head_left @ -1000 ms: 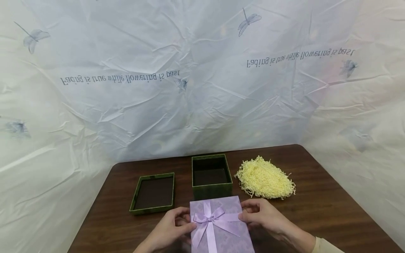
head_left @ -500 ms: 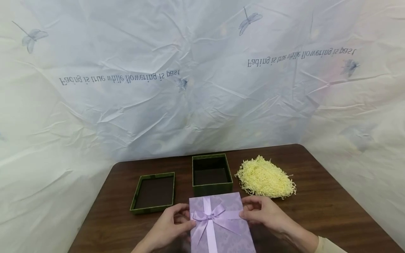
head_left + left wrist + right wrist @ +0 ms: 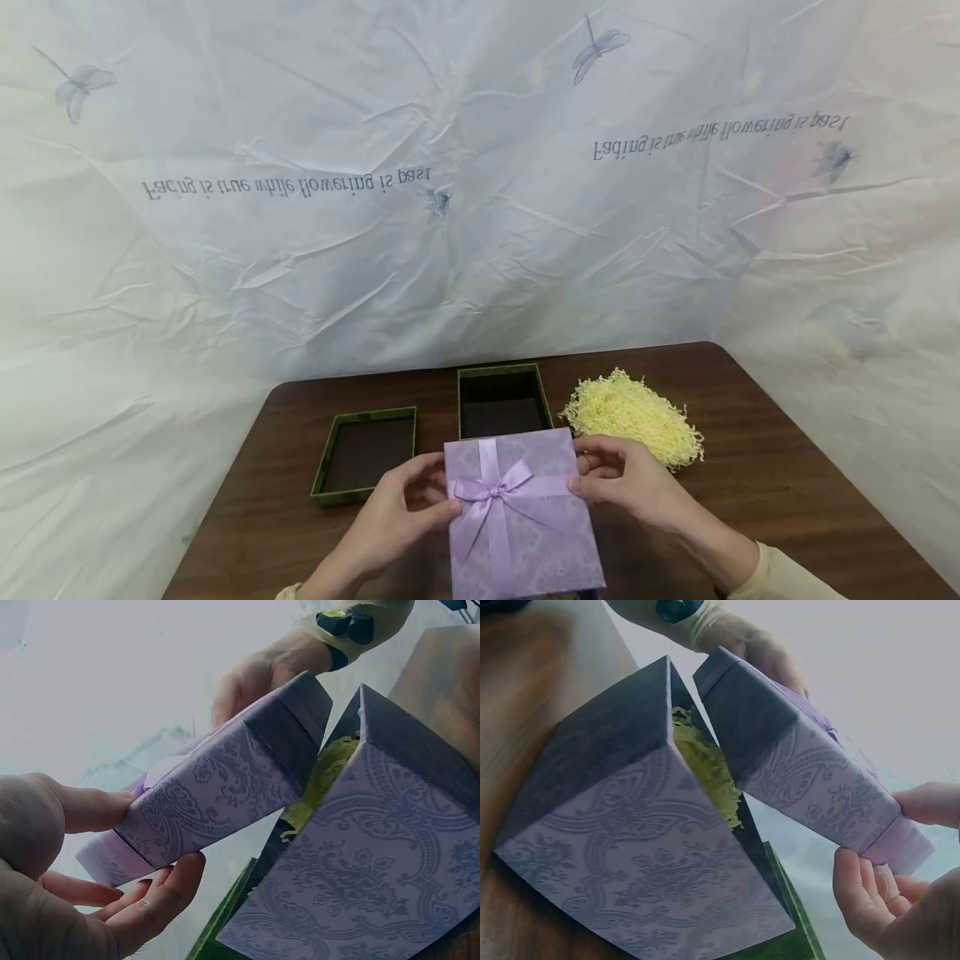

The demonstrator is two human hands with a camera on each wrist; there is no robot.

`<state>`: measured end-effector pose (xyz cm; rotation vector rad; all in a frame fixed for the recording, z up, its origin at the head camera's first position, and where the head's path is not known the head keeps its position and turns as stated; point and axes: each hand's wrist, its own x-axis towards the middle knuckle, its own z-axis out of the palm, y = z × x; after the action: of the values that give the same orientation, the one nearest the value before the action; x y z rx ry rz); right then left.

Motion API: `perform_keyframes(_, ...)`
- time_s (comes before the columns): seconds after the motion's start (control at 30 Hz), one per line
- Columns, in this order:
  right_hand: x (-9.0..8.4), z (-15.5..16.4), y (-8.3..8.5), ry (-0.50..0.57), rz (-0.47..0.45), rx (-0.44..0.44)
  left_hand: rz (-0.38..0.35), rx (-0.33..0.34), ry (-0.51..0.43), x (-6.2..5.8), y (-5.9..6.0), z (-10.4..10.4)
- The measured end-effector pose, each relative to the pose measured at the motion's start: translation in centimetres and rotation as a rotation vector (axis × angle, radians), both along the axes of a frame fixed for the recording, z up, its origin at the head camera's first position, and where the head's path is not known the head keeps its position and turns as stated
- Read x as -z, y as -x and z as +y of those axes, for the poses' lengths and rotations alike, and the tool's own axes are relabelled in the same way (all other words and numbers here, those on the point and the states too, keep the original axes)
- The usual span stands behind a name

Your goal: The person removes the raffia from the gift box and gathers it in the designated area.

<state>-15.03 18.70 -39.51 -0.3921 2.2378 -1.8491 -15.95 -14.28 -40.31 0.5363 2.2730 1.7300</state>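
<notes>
Between both hands is a lilac patterned box lid (image 3: 540,533) with a satin ribbon bow (image 3: 497,493). My left hand (image 3: 397,512) grips its left edge, thumb on top and fingers beneath. At the opposite edge my right hand (image 3: 637,492) pinches it the same way. Both wrist views show the lid raised and tilted over the matching box base (image 3: 367,855), apart from its rim at least on the side facing the cameras. Yellow shredded paper (image 3: 705,769) shows inside the base. In the head view the lid hides nearly all of that base.
A green-edged open box (image 3: 501,400) stands behind the lilac lid. To its left lies a shallow green-edged lid (image 3: 363,454), inside up. A heap of yellow shredded paper (image 3: 633,417) sits at right on the brown wooden table (image 3: 772,483). A printed white curtain (image 3: 480,250) hangs behind.
Both hands have raised the lilac lid and moved it slightly away from me. It now covers the front of the green-edged box, and a bit of the base's contents shows below it.
</notes>
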Motion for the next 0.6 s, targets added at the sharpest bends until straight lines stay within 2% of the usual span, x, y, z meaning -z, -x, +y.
perform_keyframes(0.23, -0.35, -0.01, 0.03, 0.006, 0.077, 0.019, 0.06, -0.029, -0.027, -0.31, -0.27, 0.22)
perform_keyframes(0.6, -0.02, 0.05, 0.42, -0.031, 0.276, 0.097, 0.162, -0.103, -0.096, -0.26, -0.52, 0.76)
